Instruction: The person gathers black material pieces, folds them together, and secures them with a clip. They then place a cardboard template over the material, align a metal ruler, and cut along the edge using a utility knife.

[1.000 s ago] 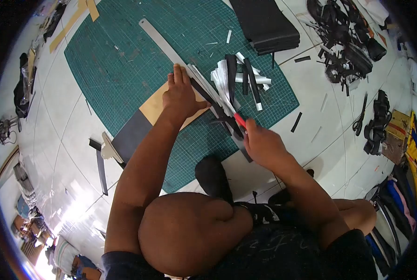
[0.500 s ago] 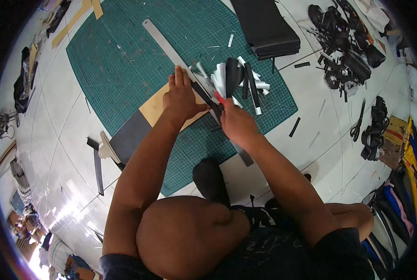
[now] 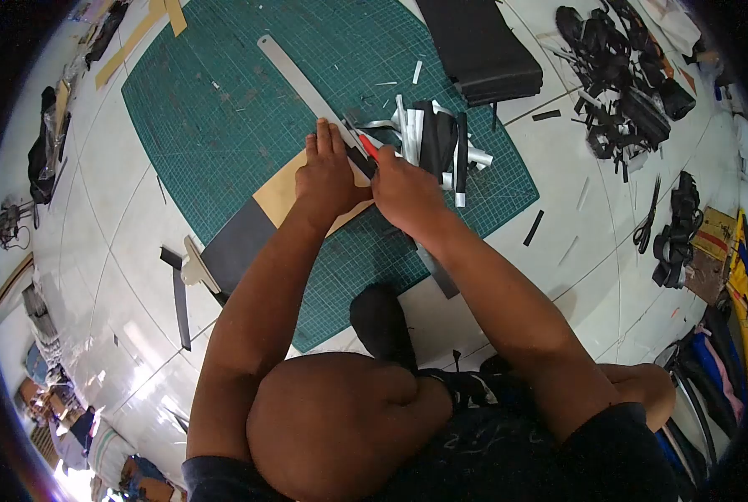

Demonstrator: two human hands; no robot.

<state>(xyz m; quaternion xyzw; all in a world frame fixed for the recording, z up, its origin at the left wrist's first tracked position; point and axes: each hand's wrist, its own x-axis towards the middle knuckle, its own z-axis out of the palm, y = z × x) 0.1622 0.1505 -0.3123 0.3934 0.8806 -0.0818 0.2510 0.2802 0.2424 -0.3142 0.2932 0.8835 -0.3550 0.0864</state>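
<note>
My left hand (image 3: 328, 180) lies flat with its fingers stretched out, pressing on a steel ruler (image 3: 293, 71) and a tan board (image 3: 282, 192). Under the board sits a black sheet (image 3: 238, 238), its lower left end beside a metal clip (image 3: 196, 268). My right hand (image 3: 409, 197) is closed around a red cutter knife (image 3: 368, 148), whose tip points up along the ruler's right edge. Just right of the knife, cut black and white strips (image 3: 429, 138) lie in a loose heap. All this rests on a green cutting mat (image 3: 198, 125).
A stack of black sheets (image 3: 491, 58) lies at the mat's upper right. Beyond it are a pile of black scraps (image 3: 621, 92) and scissors (image 3: 647, 217) on the tiled floor. My shoe (image 3: 380, 318) touches the mat's near edge.
My right hand has moved up and left along the ruler with the cutter knife, closer to my left hand. The strips beside it have shifted slightly. My left hand stays in place.
</note>
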